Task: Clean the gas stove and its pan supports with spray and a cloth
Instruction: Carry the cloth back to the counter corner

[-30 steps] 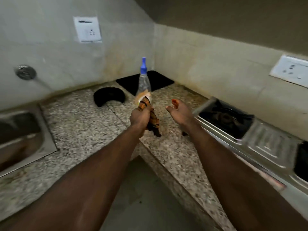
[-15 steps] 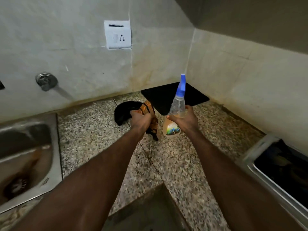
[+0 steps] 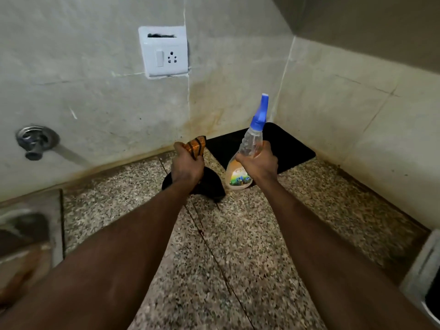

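Observation:
My right hand point(image 3: 260, 161) grips a clear spray bottle point(image 3: 250, 148) with a blue nozzle, held tilted above the granite counter point(image 3: 238, 246). An orange cloth with dark stripes point(image 3: 197, 145) is bunched in my left hand point(image 3: 187, 164), its top sticking out above my fist. Under that hand lies a black curved pan support point(image 3: 212, 189), partly hidden by my wrist. A black square piece point(image 3: 290, 148) lies flat in the counter's back corner behind the bottle. Only the steel corner of the gas stove point(image 3: 426, 277) shows at the right edge.
A steel sink point(image 3: 26, 236) is set into the counter at the left, with a wall tap fitting point(image 3: 35, 140) above it. A white switch and socket plate point(image 3: 164, 53) sits on the stained back wall. Tiled walls close the corner behind and to the right.
My right hand, empty a second ago, took hold of the spray bottle and has lifted it. My view swung left, so the stove has slid almost out of frame. My left hand raised the cloth.

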